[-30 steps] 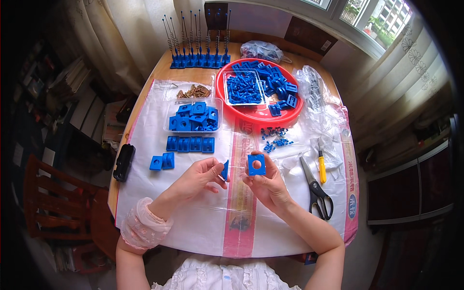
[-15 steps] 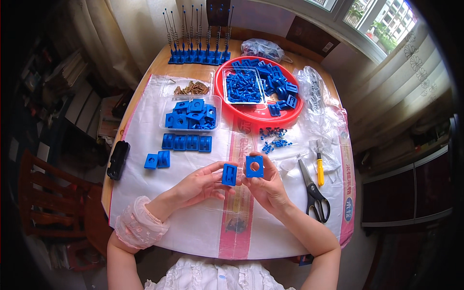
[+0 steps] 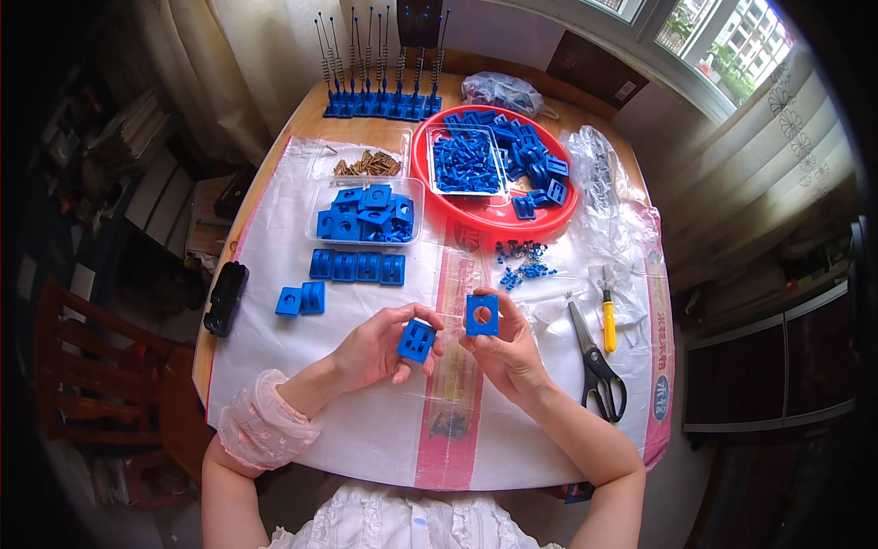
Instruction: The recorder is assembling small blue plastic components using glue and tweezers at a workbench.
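My left hand (image 3: 377,346) holds a blue slotted plastic block (image 3: 416,340), tilted, with its slotted face showing. A hand's width to the right, my right hand (image 3: 508,349) grips a blue square plate with a round hole (image 3: 482,327) between thumb and fingers, upright and facing me. The two pieces are apart, above the middle of the cloth. Beyond my left hand lie a row of blue curved blocks (image 3: 357,266) and a pair of blue pieces (image 3: 300,299). Small blue-capped parts (image 3: 524,263) lie scattered past my right hand.
A red basin (image 3: 494,222) holds blue parts. Clear tubs hold square plates (image 3: 366,212) and brass-coloured screws (image 3: 368,165). Scissors (image 3: 596,366) and a yellow-handled screwdriver (image 3: 609,322) lie at right. A black case (image 3: 225,299) is at left; spring-topped assemblies (image 3: 382,106) stand at the back.
The slotted block in my left hand has moved slightly left, away from the plate, and has turned so more of its slotted face shows. My right hand has stayed nearly still.
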Demonstrator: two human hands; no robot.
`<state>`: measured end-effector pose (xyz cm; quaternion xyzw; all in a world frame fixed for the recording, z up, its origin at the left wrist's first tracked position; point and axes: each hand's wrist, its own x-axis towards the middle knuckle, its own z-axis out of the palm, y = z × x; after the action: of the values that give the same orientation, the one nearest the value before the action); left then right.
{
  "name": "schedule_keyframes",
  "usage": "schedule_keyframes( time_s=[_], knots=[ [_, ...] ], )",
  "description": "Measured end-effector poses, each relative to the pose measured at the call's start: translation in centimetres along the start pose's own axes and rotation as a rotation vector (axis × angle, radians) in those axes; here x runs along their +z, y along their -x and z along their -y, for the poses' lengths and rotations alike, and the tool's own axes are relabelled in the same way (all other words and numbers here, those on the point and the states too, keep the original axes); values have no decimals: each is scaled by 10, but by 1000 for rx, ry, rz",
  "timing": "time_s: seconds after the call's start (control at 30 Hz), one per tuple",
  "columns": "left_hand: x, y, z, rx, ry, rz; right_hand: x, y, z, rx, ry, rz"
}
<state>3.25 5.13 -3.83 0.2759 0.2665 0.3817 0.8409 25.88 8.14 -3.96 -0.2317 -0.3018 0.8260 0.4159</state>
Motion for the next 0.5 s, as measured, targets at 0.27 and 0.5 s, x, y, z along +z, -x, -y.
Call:
schedule_keyframes(
  time_s=[0.27,0.5],
  knots=[
    [21,11,-23,62,-675,-361,1,0,1,-68,191,-2],
    [33,11,-39,100,-860,-382,-2,-5,-3,-345,598,21]
  ],
)
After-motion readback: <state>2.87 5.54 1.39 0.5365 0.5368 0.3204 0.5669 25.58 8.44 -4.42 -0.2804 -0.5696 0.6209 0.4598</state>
